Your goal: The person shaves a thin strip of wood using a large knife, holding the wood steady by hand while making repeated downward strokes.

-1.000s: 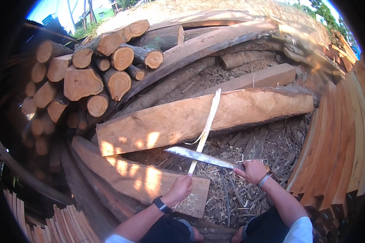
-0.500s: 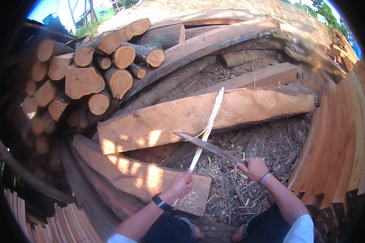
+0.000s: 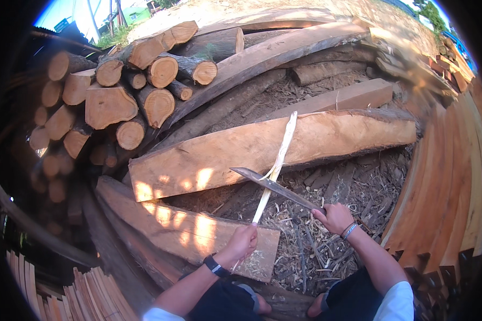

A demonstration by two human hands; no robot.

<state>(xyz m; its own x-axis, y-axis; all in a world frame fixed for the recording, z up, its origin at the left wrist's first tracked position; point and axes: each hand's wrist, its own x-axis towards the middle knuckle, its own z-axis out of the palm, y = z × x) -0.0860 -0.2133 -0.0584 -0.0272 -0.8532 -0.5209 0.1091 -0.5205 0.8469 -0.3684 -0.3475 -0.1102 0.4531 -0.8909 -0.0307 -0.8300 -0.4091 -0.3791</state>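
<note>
My left hand (image 3: 241, 244) is closed around the lower end of a pale, peeled stick (image 3: 280, 151). The stick slants up and away, its far end in front of a thick sawn slab. In my right hand (image 3: 335, 218) is the handle of a machete (image 3: 284, 190), which points up to the left. Its blade crosses the stick a little below the middle, and a thin curled shaving (image 3: 264, 176) stands up where they meet. My fingers mostly hide the machete's handle.
Beyond the stick lies the thick slab (image 3: 332, 136); a second slab (image 3: 128, 206) lies nearer, left of my feet. Stacked logs (image 3: 158, 107) fill the left. Wood shavings (image 3: 326, 246) cover the ground before me. Long planks (image 3: 439, 187) stand right, thin strips (image 3: 93, 294) lower left.
The machete blade has shifted slightly up along the stick, with my right hand a little farther from me. The shaving at the blade looks shorter and thicker. My left hand has barely moved.
</note>
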